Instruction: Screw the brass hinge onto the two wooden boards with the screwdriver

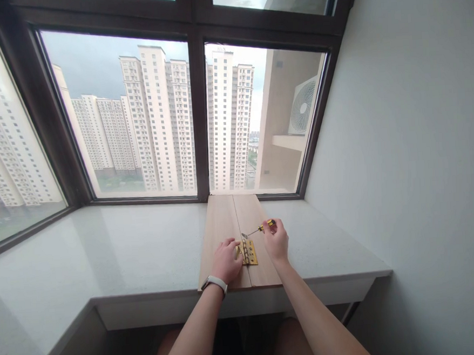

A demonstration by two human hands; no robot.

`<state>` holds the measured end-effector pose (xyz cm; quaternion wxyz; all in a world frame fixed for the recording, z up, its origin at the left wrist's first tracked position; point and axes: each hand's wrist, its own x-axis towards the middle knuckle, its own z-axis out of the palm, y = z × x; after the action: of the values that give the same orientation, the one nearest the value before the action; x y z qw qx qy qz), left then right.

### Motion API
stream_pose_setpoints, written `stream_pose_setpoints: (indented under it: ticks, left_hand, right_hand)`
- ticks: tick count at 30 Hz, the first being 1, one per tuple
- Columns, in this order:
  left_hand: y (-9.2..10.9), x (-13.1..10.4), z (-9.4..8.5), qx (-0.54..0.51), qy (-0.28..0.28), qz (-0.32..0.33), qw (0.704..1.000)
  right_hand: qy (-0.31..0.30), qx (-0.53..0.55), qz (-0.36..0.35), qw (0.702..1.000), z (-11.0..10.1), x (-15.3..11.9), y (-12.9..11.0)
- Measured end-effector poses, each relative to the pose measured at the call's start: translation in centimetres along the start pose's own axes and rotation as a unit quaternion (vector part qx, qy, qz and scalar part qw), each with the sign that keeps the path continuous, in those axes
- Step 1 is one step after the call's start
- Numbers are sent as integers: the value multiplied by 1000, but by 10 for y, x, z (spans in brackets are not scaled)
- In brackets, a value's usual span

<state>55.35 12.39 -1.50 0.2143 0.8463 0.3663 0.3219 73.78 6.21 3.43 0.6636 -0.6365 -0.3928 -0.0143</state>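
My right hand [276, 240] grips the yellow and black handle of a screwdriver [267, 225]. Its thin shaft points left, and the tip reaches a few small screws [245, 235] lying on the wood. Just below them a brass hinge [250, 252] lies flat across the seam between two pale wooden boards [219, 217]. Over the hinge's left leaf rests my left hand [227, 259], fingers stretched out, partly covering that leaf. Dark holes show on the right leaf; whether screws sit in them I cannot tell.
The boards lie on a white window counter [161, 253], reaching from its front edge back to the dark window frame [200, 120]. A white wall [404, 133] rises at the right. My legs are under the counter.
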Motion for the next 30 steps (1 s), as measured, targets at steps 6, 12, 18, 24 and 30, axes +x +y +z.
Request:
stream_pose_setpoints:
  ticks: [6, 12, 18, 24, 30]
  left_hand:
    - [1, -1, -1, 1, 1, 0, 1000]
    - [2, -1, -2, 6, -5, -3, 1000]
    - [2, -1, -3, 18, -17, -5, 1000]
    - [0, -1, -1, 15, -11, -2, 1000]
    - [4, -2, -3, 36, -19, -5, 999]
  right_hand:
    - [-7, -7, 3, 1000, 2, -2, -3]
    - [-7, 2, 2, 1000, 5, -3, -1]
    - [5, 14, -9, 1000, 8, 1, 0]
    - [5, 28, -17, 999, 9, 1, -6]
    - [-10, 59, -32, 998, 13, 2, -15]
